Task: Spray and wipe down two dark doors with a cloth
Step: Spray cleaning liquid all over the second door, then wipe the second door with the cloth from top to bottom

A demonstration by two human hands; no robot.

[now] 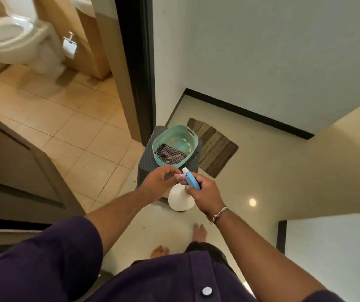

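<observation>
My right hand (205,192) grips a white spray bottle (180,198) by its blue trigger head, held over the floor in front of me. My left hand (159,182) pinches the small pink nozzle tip (180,176) at the bottle's front. A checkered cloth (169,154) lies in a teal basket (187,132), which sits on a dark stool (147,158) just beyond my hands. A dark brown door (11,162) stands open at the left. The dark door frame (138,62) rises behind the stool.
A striped brown mat (215,147) lies on the pale floor right of the stool. A toilet (15,38) and a paper roll holder (70,45) sit in the tiled bathroom at top left. White walls with dark skirting stand to the right. My bare feet (199,231) are below.
</observation>
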